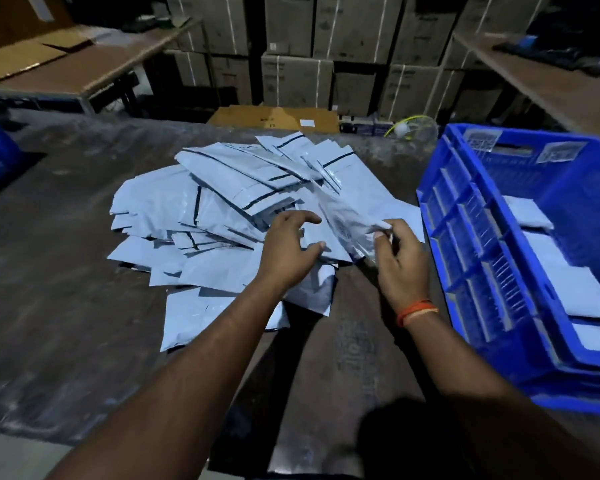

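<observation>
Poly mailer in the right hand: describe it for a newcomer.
Start at the blue crate on the right. Just left of it lies the pile of grey mailers. The poly mailer is the only one raised off that pile, blurred, pinched by the right hand.

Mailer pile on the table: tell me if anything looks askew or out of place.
The mailer pile lies splayed, its bags crossing at many angles, unlike the flat bags in the blue crate. The right hand pinches one blurred bag. Nothing looks torn or spilled.

Dim, blurred, wide-angle bending at edges.
</observation>
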Demonstrator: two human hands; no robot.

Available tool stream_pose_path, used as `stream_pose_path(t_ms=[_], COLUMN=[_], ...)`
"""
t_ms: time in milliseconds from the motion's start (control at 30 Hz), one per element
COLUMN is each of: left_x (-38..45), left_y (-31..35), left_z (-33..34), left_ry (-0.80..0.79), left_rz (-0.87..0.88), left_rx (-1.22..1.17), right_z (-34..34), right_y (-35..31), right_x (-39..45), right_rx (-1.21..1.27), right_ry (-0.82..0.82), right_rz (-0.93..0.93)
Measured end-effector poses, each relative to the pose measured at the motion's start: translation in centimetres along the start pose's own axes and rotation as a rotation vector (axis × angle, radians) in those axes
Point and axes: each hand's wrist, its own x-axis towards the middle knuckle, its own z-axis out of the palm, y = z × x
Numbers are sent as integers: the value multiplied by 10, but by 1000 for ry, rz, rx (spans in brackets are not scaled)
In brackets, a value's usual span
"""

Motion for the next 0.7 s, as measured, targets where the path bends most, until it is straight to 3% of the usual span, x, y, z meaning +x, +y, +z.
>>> stream_pose_path(t_ms=[233, 367, 467, 567, 700], left_x=[-30, -51, -66, -89, -110], left_y=[-9, -28, -45, -56, -76], left_z=[-22, -25, -22, -21, -19], left_ry=[-155, -237, -306, -336, -285], left_rz=[44, -6, -58, -103, -203], left_rx=[-480, -636, -701, -640, -543], right_z=[-39, -55, -61, -62, -61], right_y=[-19, -27, -16, 7, 25], right_x=[-34, -67, -91, -108, -134], right_rx=[529, 670, 592, 353, 88], right_ry=[154, 232, 242, 237, 42], right_rz=[263, 404, 496, 588, 677])
